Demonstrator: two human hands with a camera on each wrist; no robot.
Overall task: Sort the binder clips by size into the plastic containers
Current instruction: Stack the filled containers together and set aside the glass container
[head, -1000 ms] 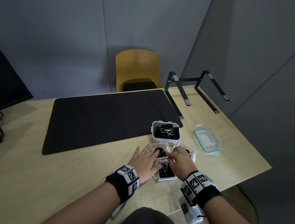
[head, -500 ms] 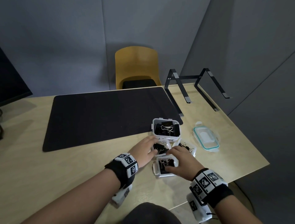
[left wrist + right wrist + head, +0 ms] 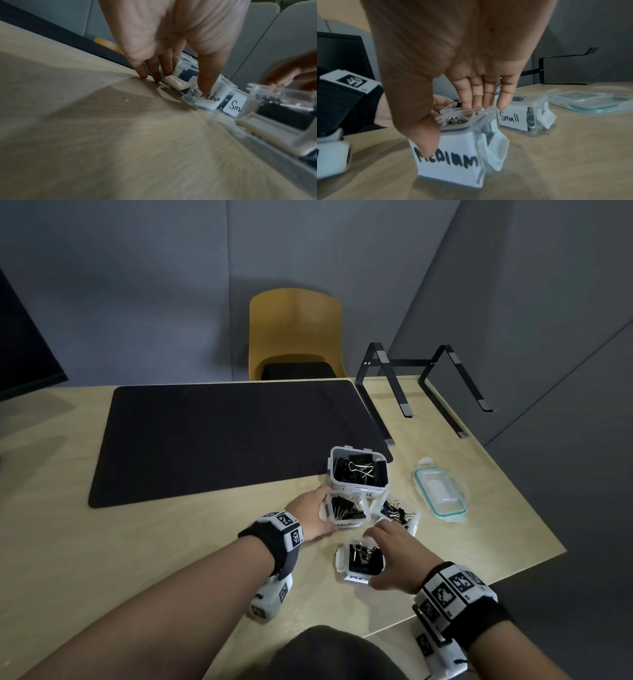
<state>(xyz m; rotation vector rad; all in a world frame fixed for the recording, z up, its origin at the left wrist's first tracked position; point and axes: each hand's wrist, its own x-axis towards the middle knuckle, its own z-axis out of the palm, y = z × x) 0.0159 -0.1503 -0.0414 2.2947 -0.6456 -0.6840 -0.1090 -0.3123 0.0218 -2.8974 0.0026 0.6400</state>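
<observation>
Note left hand [image 3: 313, 515] clasping rear Medium container [image 3: 347, 523], right hand [image 3: 394, 559] pinching front Medium container [image 3: 340, 561] across its rim, bare table [image 3: 171, 542] leftward of both.

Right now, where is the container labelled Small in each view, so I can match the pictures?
Head: Small container right of centre, between far Medium container and teal-rimmed lid.
Left wrist: Small container right of centre; only "Sm" shows, past the far Medium container the left hand holds.
Right wrist: Small container right of centre, label readable.
Shared landmark: near Medium container, held by the right hand, next to it in all three.
</observation>
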